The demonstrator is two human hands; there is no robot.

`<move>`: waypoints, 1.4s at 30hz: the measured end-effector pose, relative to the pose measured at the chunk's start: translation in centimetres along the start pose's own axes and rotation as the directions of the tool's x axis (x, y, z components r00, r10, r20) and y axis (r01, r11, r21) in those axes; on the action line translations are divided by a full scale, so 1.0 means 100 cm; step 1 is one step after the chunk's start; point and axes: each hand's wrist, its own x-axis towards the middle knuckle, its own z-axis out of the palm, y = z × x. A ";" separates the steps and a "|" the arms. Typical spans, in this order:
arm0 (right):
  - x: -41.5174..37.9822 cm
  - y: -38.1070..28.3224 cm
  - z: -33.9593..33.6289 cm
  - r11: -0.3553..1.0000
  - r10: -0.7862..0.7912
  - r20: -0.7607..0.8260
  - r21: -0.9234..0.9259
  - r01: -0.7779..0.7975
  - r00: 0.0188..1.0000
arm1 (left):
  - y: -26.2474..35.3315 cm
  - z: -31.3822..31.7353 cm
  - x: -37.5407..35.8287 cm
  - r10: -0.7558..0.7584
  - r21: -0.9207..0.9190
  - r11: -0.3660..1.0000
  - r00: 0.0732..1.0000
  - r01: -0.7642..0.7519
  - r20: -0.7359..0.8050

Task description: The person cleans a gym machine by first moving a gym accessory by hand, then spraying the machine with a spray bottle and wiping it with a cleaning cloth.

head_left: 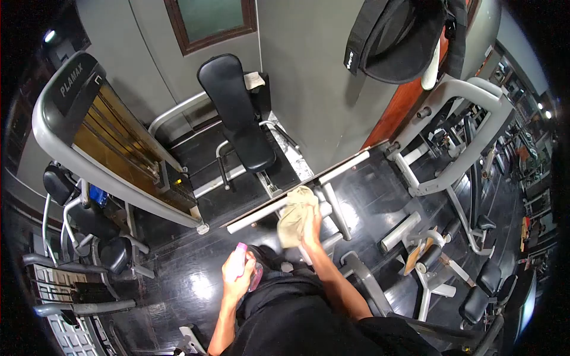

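My left hand (236, 277) is wrapped round a spray bottle (240, 260) with a pink and white top, low in the middle of the view. To its right, my right hand (312, 228) holds a beige cloth (295, 216), which hangs in folds over a light grey metal bar (256, 216) of a machine frame. Whether the cloth touches the bar is hard to tell. Part of the bottle is hidden behind my left fingers.
Ahead stands a machine with a black padded seat (252, 148) and a weight stack frame (50, 110) on its left. Another grey frame (457, 172) is at the right. Benches (490, 276) stand at the lower right. A black bag (398, 44) hangs at the top.
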 end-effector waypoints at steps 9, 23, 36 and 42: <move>-0.003 0.087 0.032 0.812 -0.256 -0.242 -0.580 0.072 0.936 | -0.008 -0.006 -0.009 0.050 0.080 0.996 0.991 -0.040 -0.126; -0.035 0.059 0.030 0.900 -0.188 0.087 -0.384 0.208 0.978 | -0.012 -0.011 -0.029 0.035 0.040 0.999 0.977 -0.027 -0.212; -0.058 0.060 0.069 0.313 -0.130 0.820 -0.500 0.807 0.558 | -0.016 -0.027 -0.042 0.023 0.038 0.999 0.959 -0.013 -0.281; -0.030 0.037 0.033 0.246 -0.080 0.745 -0.629 0.737 0.663 | -0.017 -0.027 -0.045 0.045 0.051 0.998 0.955 -0.031 -0.293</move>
